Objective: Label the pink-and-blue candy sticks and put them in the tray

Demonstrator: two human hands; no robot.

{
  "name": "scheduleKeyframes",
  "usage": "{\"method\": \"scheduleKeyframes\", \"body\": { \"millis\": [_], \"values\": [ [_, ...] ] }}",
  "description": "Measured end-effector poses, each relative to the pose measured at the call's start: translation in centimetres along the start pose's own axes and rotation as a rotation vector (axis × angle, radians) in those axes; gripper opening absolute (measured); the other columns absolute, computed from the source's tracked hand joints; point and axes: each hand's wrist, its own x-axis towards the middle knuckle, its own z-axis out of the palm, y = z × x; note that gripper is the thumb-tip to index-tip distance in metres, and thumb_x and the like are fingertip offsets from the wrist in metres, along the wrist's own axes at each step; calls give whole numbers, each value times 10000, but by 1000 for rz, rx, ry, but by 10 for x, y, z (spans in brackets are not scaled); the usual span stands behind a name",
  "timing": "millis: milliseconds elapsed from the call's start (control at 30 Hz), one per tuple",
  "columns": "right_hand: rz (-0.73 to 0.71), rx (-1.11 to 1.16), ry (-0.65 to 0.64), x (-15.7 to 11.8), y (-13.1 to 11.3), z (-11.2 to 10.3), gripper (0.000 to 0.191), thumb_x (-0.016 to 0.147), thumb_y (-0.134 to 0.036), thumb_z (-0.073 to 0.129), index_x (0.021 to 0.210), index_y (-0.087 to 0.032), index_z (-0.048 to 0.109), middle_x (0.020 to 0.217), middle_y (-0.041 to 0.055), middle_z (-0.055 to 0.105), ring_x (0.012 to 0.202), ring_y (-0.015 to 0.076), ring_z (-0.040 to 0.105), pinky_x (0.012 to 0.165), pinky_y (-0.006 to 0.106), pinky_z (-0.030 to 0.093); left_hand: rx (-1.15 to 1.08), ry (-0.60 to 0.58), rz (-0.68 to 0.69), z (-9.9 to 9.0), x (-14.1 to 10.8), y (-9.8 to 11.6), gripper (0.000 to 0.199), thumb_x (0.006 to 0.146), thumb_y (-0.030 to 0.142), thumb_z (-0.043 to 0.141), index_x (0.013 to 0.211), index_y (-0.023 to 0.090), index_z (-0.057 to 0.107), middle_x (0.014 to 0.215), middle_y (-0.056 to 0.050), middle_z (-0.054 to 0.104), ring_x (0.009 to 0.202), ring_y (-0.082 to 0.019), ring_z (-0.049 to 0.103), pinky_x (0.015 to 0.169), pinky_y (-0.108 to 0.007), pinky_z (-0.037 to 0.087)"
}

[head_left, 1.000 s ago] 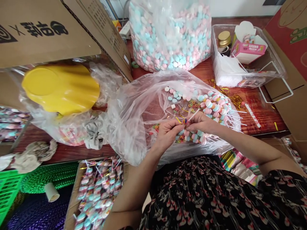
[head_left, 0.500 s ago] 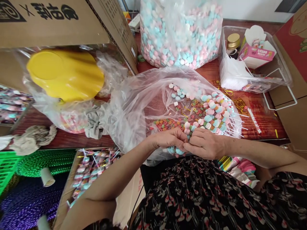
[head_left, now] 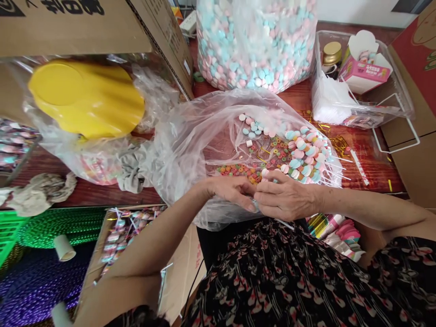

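My right hand (head_left: pixel 289 196) is closed on a white stick (head_left: pixel 284 223), whose end sticks out below the palm. Its fingertips meet those of my left hand (head_left: pixel 231 190), which is closed round something small and mostly hidden, with a bit of pale blue showing between the hands. Both hands are over the near edge of a clear plastic sheet (head_left: pixel 184 145). Beside my right hand lies a pile of pink, blue and white candy skewers (head_left: pixel 308 154), sticks pointing right. Small coloured rings (head_left: pixel 235 170) and loose round candies (head_left: pixel 251 135) lie on the sheet.
Behind the sheet stands a big bag of pastel candies (head_left: pixel 255 50). A clear plastic basket (head_left: pixel 363 111) is at the back right. On the left are a cardboard box (head_left: pixel 85 36), a yellow container (head_left: pixel 88 100) and a grey cloth (head_left: pixel 131 170).
The blue and pink candies seen below my hands are now mostly out of sight. A white stick now shows under my right hand, and my left fingers are straighter. The view has shifted slightly.
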Motion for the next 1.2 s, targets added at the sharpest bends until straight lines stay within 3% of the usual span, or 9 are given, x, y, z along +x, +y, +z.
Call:
{"method": "scheduleKeyframes", "body": {
  "millis": [100,233,367,567,667,800,900,1033,1200],
  "values": [
    [74,-43,-50,1,5,3,155,957,-150,491,852,-194,595,765,21,602,759,167,472,681,353,303,365,255,-6,-11,-26,15,205,633,355,841,749,209,757,656,13,661,606,-157,587,580,-232,457],
    [337,-79,-82,4,40,15,207,925,-113,462,787,-165,607,688,49,610,689,169,449,605,326,268,1074,989,191,25,-42,37,203,788,298,731,955,181,725,946,-81,679,840,-216,596,780,-344,480],
    [692,262,77,20,64,11,155,859,-110,489,779,-153,615,704,36,630,671,143,493,642,289,351,1240,722,401,65,-21,23,187,887,247,592,1051,224,679,1178,-104,659,944,-235,598,867,-409,498],
    [725,1053,82,39,25,8,142,839,-115,529,756,-165,633,664,-29,625,606,87,541,603,205,405,193,1164,490,32,-8,-12,482,925,493,553,1330,230,554,1241,-129,640,1075,-247,627,869,-382,540],
    [751,896,131,41,24,15,144,829,-108,541,715,-164,609,629,-22,599,591,99,530,616,226,401,49,1222,516,40,-13,-12,568,814,552,691,1294,266,591,1300,-106,604,1215,-261,556,945,-378,511],
    [587,536,386,53,31,14,167,889,-143,482,777,-176,603,695,28,617,659,144,519,679,291,402,-122,909,432,68,-7,-16,470,721,574,770,972,188,672,929,-58,661,866,-201,633,766,-328,543],
    [609,655,432,64,26,15,168,875,-178,509,728,-193,589,651,14,587,628,142,489,647,286,394,44,1029,385,70,-12,-30,346,855,511,651,836,166,643,775,-41,636,736,-174,602,722,-330,533],
    [931,1449,71,76,2,31,108,795,-252,582,705,-191,581,581,-27,553,504,104,457,496,231,345,716,1381,458,55,-41,-51,225,875,381,632,992,192,674,1005,-119,703,971,-241,647,891,-426,520],
    [877,1503,-76,88,-21,46,134,834,-285,538,777,-174,585,609,-21,562,543,107,490,521,227,394,1035,1313,509,64,-91,-82,317,850,349,667,1137,216,649,1174,-157,679,1155,-300,625,949,-474,519]
  ]
}}
